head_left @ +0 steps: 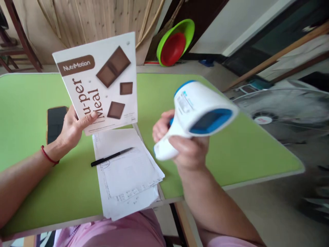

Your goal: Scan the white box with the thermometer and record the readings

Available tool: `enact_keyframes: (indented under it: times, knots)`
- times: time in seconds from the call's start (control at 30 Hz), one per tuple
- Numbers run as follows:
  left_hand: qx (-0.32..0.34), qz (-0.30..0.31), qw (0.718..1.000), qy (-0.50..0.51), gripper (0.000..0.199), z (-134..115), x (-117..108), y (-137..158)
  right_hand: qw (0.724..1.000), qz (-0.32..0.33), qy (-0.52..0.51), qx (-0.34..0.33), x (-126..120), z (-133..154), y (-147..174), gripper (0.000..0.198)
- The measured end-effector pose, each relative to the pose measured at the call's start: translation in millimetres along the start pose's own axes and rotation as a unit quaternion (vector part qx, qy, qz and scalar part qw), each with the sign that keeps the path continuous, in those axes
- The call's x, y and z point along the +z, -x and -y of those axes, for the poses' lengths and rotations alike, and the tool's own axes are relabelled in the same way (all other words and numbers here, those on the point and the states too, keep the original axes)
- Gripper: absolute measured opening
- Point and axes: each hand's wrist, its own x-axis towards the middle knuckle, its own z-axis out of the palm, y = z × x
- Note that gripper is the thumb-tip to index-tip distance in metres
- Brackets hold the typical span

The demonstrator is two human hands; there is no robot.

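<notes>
My left hand [74, 127] grips a white and brown NutriMotion box [110, 85] by its lower left corner, thumb across the front, which is printed with chocolate squares. The box is held up, tilted, above the table. In my right hand [189, 147] is a white and blue infrared thermometer [197, 109], my fingers wrapped round its handle. Its dark screen faces toward me, and what it shows cannot be read. Below the box lies a stack of papers [133, 171] with a black pen [111, 157] across it. A dark phone [56, 123] rests beside my left hand.
The green table [246, 154] has a pale edge. Beyond it, green and red basins [174, 48] lean by the wall. A standing fan [264, 118] is on the right, close to the table. A dark wooden chair [23, 37] stands at the far left.
</notes>
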Motion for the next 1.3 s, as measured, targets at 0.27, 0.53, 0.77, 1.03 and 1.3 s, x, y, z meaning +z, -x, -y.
enact_keyframes:
  times: [0.27, 0.53, 0.77, 1.03, 1.3]
  knots:
    - [-0.091, 0.05, 0.994, 0.039, 0.054, 9, 13, 21, 0.924, 0.137, -0.252, 0.253, 52, 8, 32, 0.03]
    - [-0.117, 0.044, 0.992, 0.01, 0.061, 10, 11, 16, 0.915, 0.107, -0.241, 0.307, 59, 4, 26, 0.032]
    - [-0.133, 0.066, 0.988, 0.035, 0.06, 7, 13, 13, 0.919, 0.085, -0.217, 0.318, 70, -3, 31, 0.029]
    - [-0.135, 0.063, 0.988, 0.041, 0.062, 8, 12, 12, 0.927, 0.088, -0.199, 0.306, 68, 3, 27, 0.023]
    - [-0.132, 0.081, 0.987, 0.043, 0.062, 3, 15, 11, 0.929, 0.086, -0.195, 0.304, 68, 1, 27, 0.024]
